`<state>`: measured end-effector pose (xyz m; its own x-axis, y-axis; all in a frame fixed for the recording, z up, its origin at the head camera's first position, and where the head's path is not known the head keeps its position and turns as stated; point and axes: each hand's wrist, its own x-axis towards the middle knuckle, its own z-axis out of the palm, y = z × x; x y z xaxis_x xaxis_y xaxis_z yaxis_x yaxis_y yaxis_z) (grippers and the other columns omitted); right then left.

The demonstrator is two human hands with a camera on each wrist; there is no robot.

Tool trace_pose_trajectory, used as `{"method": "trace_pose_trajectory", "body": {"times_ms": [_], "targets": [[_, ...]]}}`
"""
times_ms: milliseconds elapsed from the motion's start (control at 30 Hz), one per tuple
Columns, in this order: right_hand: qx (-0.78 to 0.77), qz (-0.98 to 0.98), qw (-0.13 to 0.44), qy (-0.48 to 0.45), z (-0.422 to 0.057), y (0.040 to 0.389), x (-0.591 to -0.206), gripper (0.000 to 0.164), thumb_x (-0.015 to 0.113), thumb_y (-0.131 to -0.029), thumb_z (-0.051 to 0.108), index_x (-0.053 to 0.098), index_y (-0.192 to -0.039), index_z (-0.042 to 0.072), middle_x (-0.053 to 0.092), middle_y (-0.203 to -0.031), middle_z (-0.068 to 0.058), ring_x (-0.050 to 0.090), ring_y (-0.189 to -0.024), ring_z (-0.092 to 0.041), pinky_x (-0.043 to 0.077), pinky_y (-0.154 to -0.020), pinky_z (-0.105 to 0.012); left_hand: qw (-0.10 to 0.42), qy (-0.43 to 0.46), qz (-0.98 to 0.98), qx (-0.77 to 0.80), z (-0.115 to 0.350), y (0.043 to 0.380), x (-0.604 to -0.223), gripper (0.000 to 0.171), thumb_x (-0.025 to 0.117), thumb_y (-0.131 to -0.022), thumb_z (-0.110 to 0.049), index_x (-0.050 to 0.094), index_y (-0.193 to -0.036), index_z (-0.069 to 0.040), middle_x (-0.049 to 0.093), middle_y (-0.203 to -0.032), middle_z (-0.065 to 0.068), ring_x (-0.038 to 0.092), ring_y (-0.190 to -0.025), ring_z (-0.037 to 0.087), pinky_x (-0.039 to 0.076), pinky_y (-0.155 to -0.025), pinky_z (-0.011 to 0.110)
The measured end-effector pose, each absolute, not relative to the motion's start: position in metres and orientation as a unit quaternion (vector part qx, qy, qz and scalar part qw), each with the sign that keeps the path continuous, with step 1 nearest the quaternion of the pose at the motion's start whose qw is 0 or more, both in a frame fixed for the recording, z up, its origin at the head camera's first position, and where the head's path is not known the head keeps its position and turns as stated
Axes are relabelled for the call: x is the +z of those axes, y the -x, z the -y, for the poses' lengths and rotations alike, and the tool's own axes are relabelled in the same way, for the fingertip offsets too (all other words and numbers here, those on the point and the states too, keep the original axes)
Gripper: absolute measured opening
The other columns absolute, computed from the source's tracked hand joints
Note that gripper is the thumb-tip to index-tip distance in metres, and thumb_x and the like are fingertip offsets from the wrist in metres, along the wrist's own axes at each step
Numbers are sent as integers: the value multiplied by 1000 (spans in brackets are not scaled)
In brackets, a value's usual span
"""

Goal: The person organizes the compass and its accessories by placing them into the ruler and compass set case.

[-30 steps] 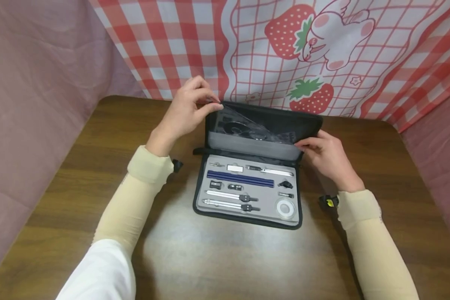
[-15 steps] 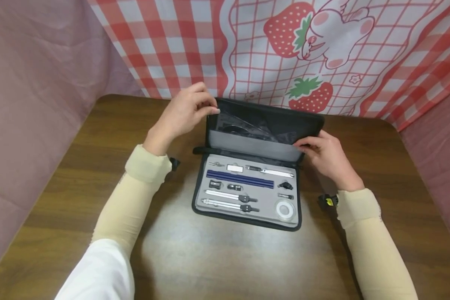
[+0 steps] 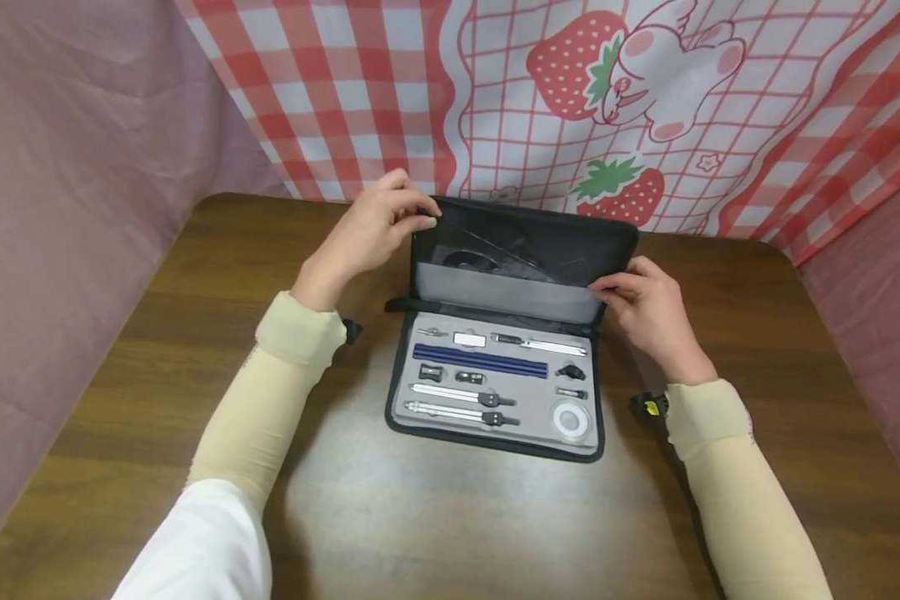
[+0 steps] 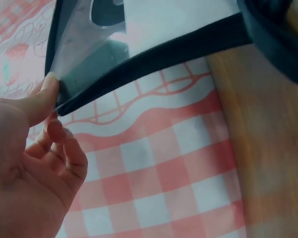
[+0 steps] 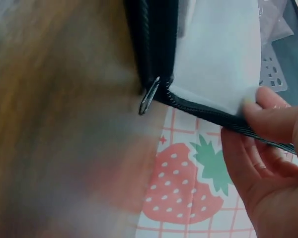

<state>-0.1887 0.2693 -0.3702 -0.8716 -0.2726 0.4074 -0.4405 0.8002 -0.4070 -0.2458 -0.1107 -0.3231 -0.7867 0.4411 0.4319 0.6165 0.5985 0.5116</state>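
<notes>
A black zip-up drafting case [image 3: 495, 447] lies unfolded on the table, its lid [image 3: 585, 242] raised at the back. My left hand [image 3: 375, 225] pinches the lid's upper left corner, the thumb on the inner side in the left wrist view. At the lid's right edge, my right hand [image 3: 654, 312] grips the zip border, thumb over the pale pocket [image 5: 218, 54]. Clear plastic pieces sit in that pocket, one of them a stencil with holes [image 5: 273, 72]. Two compasses [image 3: 450, 392], dark blue sticks [image 3: 480, 360], a white eraser [image 3: 469, 339] and a white ring-shaped piece [image 3: 570, 419] fill the grey tray.
The brown wooden table [image 3: 420, 533] extends around the case. Behind it hangs a red and white strawberry-print cloth [image 3: 555, 150], close to the raised lid. A pink cloth [image 3: 105, 125] hangs at the side. A zip pull [image 5: 148, 96] dangles near the hinge.
My left hand has dipped slightly at its corner. The lid's right end and my right hand have shifted a little leftward. The clear pieces sit slightly lower in the pocket.
</notes>
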Motion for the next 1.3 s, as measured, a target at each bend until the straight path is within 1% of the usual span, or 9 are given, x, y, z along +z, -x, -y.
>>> {"method": "trace_pose_trajectory", "body": {"times_ms": [133, 267, 400, 633, 833, 900, 1033, 1167, 1300], "targets": [[253, 939, 139, -186, -267, 188, -371, 11, 64, -82, 4, 69, -91, 8, 45, -93, -5, 47, -86, -18, 44, -74, -36, 123, 269, 885, -360, 108, 249, -327, 27, 60, -86, -34, 60, -108, -19, 43, -93, -3, 42, -80, 12, 39, -69, 27], [246, 941, 122, -198, -266, 188, -373, 12, 60, -85, 3, 65, -91, 11, 42, -92, -5, 43, -82, -19, 39, -70, -36, 108, 237, 889, -378, 108, 249, -330, 33, 62, -84, -39, 56, -110, -19, 44, -94, -3, 42, -83, 13, 39, -71, 26], [248, 939, 120, -204, -265, 188, -377, 13, 59, -85, 4, 64, -93, 14, 40, -88, -4, 41, -77, -17, 38, -66, -32, 106, 252, 912, -305, 108, 244, -325, 29, 62, -84, -39, 62, -105, -18, 44, -89, -2, 41, -81, 14, 37, -69, 28], [280, 925, 170, -194, -262, 187, -376, 16, 62, -82, 1, 65, -92, 13, 43, -85, -1, 47, -76, -13, 41, -64, -26, 195, 286, 936, -65, 88, 221, -306, 21, 61, -86, -36, 68, -97, -20, 48, -93, 1, 38, -90, 21, 34, -73, 36], [298, 919, 182, -184, -260, 188, -376, 13, 63, -82, 3, 65, -91, 12, 48, -88, 0, 49, -78, -11, 41, -66, -18, 262, 323, 910, 8, 60, 210, -317, 16, 59, -89, -28, 65, -100, -19, 53, -95, 4, 43, -93, 26, 35, -79, 40], [298, 920, 184, -174, -260, 187, -376, 12, 63, -82, 4, 65, -91, 13, 49, -89, 0, 49, -79, -11, 41, -66, -17, 269, 349, 898, 14, 49, 208, -324, 17, 55, -91, -25, 64, -104, -20, 54, -99, 4, 43, -93, 26, 35, -81, 40], [300, 923, 191, -146, -259, 185, -375, 9, 64, -82, 5, 64, -89, 12, 51, -90, 2, 49, -81, -11, 41, -67, -15, 252, 400, 881, 2, 29, 204, -336, 24, 48, -95, -22, 64, -114, -23, 51, -106, 4, 42, -95, 25, 36, -82, 39], [316, 919, 195, -133, -254, 183, -375, 7, 63, -83, 6, 64, -87, 11, 50, -88, 2, 49, -81, -10, 41, -67, -15, 197, 433, 879, -21, 16, 197, -344, 35, 55, -90, -33, 59, -124, -25, 47, -114, 3, 39, -100, 23, 35, -85, 38], [329, 915, 197, -127, -249, 183, -376, 7, 61, -84, 5, 64, -85, 11, 50, -88, 3, 50, -82, -8, 42, -66, -15, 166, 431, 887, -6, 10, 191, -351, 55, 60, -85, -45, 50, -132, -20, 43, -124, 3, 36, -107, 22, 33, -89, 38]]}}
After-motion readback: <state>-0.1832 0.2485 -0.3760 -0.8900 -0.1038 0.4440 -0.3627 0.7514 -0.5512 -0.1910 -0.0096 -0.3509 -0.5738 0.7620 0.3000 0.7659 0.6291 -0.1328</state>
